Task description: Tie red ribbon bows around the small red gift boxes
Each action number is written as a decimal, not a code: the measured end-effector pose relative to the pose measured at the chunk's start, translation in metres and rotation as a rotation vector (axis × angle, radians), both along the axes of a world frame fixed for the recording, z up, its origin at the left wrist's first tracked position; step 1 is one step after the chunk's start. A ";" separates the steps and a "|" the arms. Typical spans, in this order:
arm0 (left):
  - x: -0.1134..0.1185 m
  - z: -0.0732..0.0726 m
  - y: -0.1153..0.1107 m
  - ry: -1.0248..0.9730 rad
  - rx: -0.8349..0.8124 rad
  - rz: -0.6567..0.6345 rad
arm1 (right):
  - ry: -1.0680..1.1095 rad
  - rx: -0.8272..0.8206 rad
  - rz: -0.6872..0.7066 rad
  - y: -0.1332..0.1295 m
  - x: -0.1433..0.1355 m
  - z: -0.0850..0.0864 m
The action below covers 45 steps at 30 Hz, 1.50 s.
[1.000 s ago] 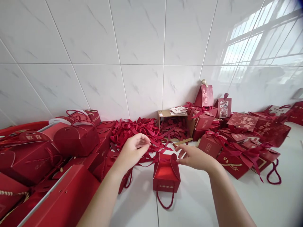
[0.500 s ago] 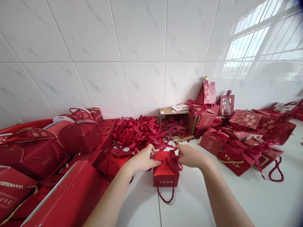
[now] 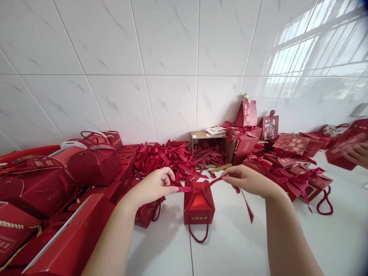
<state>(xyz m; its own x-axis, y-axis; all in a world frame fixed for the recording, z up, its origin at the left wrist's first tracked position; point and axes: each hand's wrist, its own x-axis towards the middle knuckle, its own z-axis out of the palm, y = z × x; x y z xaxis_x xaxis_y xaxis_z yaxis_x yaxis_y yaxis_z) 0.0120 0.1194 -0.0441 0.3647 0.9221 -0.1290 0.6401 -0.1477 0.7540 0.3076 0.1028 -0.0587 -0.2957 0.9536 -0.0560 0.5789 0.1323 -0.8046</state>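
A small red gift box [image 3: 199, 212] stands upright on the white tiled surface, its rope handle [image 3: 199, 238] hanging down the front. Dark red ribbon [image 3: 213, 181] passes through the top flaps of the box. My left hand [image 3: 156, 184] pinches one ribbon end between thumb and fingers, left of the box. On the other side, my right hand [image 3: 244, 179] pinches the opposite end, and a loose tail dangles below it. Both ends are stretched outward, away from the flaps. Neither hand touches the box itself.
Behind the box lies a heap of red ribbons [image 3: 165, 158], beside an open cardboard box [image 3: 194, 145] holding dark red pieces. Red boxes [image 3: 94, 166] are piled at left. Ribbon-tied boxes [image 3: 309, 180] stand at right. Another person's hand [image 3: 358, 155] holds a red box at the right edge.
Both hands have moved outward from the box flaps, drawing the ribbon ends apart to left and right. Another person's hand with a red box has come into view at right.
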 end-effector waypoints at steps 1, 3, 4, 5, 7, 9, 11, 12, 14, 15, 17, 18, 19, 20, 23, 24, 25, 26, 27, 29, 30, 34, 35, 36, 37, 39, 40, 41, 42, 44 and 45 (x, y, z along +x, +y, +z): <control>-0.003 0.003 -0.002 0.022 0.045 0.014 | 0.011 0.000 -0.048 -0.002 0.000 0.001; -0.011 0.008 -0.007 0.094 0.132 0.052 | 0.006 -0.007 -0.134 -0.003 0.001 0.001; -0.015 0.011 -0.010 0.136 0.164 0.074 | -0.004 -0.009 -0.155 -0.004 0.002 0.000; -0.020 0.013 -0.012 0.172 0.189 0.098 | -0.012 -0.004 -0.165 -0.004 0.003 0.000; -0.029 0.016 -0.015 0.217 0.227 0.159 | -0.015 0.023 -0.189 -0.004 0.005 -0.001; -0.035 0.017 -0.016 0.255 0.270 0.227 | -0.007 0.036 -0.244 -0.005 0.007 0.000; -0.039 0.019 -0.017 0.328 0.309 0.282 | -0.009 -0.005 -0.312 -0.006 0.009 0.002; -0.040 0.020 -0.017 0.371 0.328 0.304 | -0.001 -0.023 -0.332 -0.006 0.010 0.002; -0.039 0.021 -0.016 0.451 0.355 0.340 | 0.090 -0.019 -0.325 -0.006 0.012 0.003; -0.038 0.021 -0.015 0.484 0.364 0.360 | 0.175 -0.002 -0.309 -0.005 0.013 0.003; -0.036 0.023 -0.014 0.524 0.383 0.407 | 0.372 0.016 -0.277 -0.003 0.015 0.003; -0.036 0.023 -0.013 0.524 0.394 0.428 | 0.460 0.013 -0.268 -0.002 0.014 0.003; -0.035 0.024 -0.013 0.510 0.407 0.450 | 0.534 0.011 -0.257 -0.001 0.013 0.002; -0.034 0.024 -0.014 0.482 0.422 0.471 | 0.601 0.021 -0.239 0.000 0.010 0.003; -0.031 0.026 -0.015 0.351 0.483 0.519 | 0.762 0.093 -0.169 0.002 -0.004 0.004; -0.029 0.026 -0.016 0.296 0.504 0.530 | 0.791 0.112 -0.156 0.003 -0.010 0.004; -0.027 0.026 -0.017 0.235 0.517 0.536 | 0.811 0.128 -0.152 0.004 -0.016 0.005; -0.024 0.027 -0.017 0.168 0.521 0.540 | 0.826 0.142 -0.156 0.005 -0.021 0.005; -0.021 0.027 -0.018 0.096 0.514 0.539 | 0.841 0.150 -0.157 0.006 -0.026 0.005; -0.015 0.027 -0.019 -0.056 0.487 0.528 | 0.892 0.158 -0.147 0.008 -0.034 0.004; -0.013 0.027 -0.019 -0.128 0.478 0.518 | 0.921 0.164 -0.148 0.009 -0.037 0.004; -0.003 0.026 -0.021 -0.386 0.510 0.443 | 0.925 0.304 -0.271 0.010 -0.046 0.000; 0.000 0.027 -0.022 -0.448 0.521 0.417 | 0.888 0.360 -0.326 0.010 -0.048 -0.001; 0.003 0.027 -0.023 -0.512 0.537 0.399 | 0.850 0.408 -0.371 0.009 -0.050 -0.002; 0.007 0.028 -0.025 -0.577 0.558 0.394 | 0.825 0.442 -0.398 0.009 -0.051 -0.003; 0.015 0.029 -0.028 -0.683 0.622 0.433 | 0.831 0.492 -0.399 0.007 -0.054 -0.003; 0.019 0.030 -0.028 -0.714 0.663 0.465 | 0.857 0.512 -0.382 0.007 -0.055 -0.003; 0.023 0.031 -0.029 -0.726 0.699 0.489 | 0.891 0.529 -0.359 0.006 -0.056 -0.002; 0.026 0.033 -0.028 -0.723 0.722 0.494 | 0.924 0.539 -0.338 0.004 -0.057 -0.002; 0.031 0.036 -0.026 -0.720 0.716 0.452 | 0.984 0.538 -0.323 0.002 -0.057 0.001; 0.032 0.037 -0.025 -0.735 0.692 0.414 | 1.015 0.522 -0.322 0.002 -0.057 0.002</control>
